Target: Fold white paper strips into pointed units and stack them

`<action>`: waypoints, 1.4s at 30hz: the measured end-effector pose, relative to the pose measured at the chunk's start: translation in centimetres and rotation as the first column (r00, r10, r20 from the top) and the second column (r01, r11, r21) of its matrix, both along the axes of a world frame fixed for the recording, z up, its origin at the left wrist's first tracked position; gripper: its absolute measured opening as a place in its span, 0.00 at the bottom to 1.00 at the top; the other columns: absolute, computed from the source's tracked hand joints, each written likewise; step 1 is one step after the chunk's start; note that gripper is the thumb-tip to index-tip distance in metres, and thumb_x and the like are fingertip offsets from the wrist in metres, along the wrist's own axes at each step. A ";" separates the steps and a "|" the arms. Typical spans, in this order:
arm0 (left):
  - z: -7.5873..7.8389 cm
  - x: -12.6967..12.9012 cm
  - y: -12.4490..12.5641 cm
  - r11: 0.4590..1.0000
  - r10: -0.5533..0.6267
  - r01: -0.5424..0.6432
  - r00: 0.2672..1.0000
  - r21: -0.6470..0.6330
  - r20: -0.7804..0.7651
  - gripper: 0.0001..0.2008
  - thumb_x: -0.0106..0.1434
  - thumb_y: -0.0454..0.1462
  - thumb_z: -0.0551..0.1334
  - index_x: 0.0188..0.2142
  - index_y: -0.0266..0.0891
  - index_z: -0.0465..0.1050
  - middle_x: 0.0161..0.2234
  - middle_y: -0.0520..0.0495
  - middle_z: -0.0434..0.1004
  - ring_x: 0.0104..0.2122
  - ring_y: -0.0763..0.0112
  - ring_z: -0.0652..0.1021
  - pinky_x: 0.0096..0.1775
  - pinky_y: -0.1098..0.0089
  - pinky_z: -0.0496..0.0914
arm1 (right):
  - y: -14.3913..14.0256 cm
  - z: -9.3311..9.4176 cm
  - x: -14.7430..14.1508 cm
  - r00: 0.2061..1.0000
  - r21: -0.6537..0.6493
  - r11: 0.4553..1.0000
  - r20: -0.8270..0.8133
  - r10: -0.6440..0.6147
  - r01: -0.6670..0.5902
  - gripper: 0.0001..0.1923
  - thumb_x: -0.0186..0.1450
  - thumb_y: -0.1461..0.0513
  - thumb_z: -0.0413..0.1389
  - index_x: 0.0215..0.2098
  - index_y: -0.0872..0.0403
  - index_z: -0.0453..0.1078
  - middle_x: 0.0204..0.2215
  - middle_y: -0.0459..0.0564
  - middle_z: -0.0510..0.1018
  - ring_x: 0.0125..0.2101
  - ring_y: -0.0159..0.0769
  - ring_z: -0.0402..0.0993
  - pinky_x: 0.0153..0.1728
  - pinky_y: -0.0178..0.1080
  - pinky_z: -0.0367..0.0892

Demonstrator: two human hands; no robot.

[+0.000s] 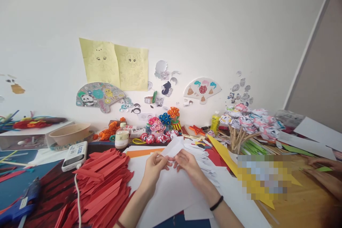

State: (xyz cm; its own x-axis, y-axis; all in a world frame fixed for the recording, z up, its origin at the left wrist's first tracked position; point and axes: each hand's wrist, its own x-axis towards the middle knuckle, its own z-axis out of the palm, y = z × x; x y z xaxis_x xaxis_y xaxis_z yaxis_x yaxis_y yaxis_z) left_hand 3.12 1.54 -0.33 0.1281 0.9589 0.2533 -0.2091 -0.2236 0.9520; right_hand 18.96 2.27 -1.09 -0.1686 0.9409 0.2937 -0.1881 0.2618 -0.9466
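Observation:
At the middle of the table, my left hand point(155, 165) and my right hand point(188, 163) face each other with fingertips almost meeting. Both are closed in a pinch on a piece of white paper point(175, 144), whose upper part slants up beyond the fingers. How it is folded between the fingertips is hard to make out. Larger white sheets point(171, 203) lie under my forearms. Left of my left hand is a heap of folded red paper strips point(109, 181). To the right of my right hand lie many thin white paper strips point(203, 160).
A power bank point(75, 156) with a white cable and a blue glue gun point(25, 203) are on the left. A bottle point(122, 136) and paper flowers point(247, 121) stand behind. Yellow paper point(232, 160) lies right; another person's hand point(322, 167) is at the far right.

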 end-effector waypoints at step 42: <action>-0.2 -0.9 0.2 0.767 0.480 -0.023 0.684 0.641 -0.549 0.04 0.59 0.41 0.63 0.30 0.45 0.75 0.35 0.48 0.72 0.39 0.62 0.69 0.41 0.63 0.64 | 1.0 -1.0 1.2 0.989 0.014 0.994 0.097 0.111 -0.113 0.17 0.54 0.52 0.64 0.29 0.60 0.75 0.20 0.51 0.77 0.21 0.32 0.71 0.24 0.34 0.64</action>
State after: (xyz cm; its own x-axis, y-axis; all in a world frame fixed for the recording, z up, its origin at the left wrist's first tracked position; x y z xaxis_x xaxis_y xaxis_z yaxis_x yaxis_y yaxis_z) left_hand 2.20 1.69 -0.50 0.2501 0.6889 0.6803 0.5566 -0.6773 0.4812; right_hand 20.16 3.28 -2.11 -0.3006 0.9088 0.2893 -0.1257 0.2629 -0.9566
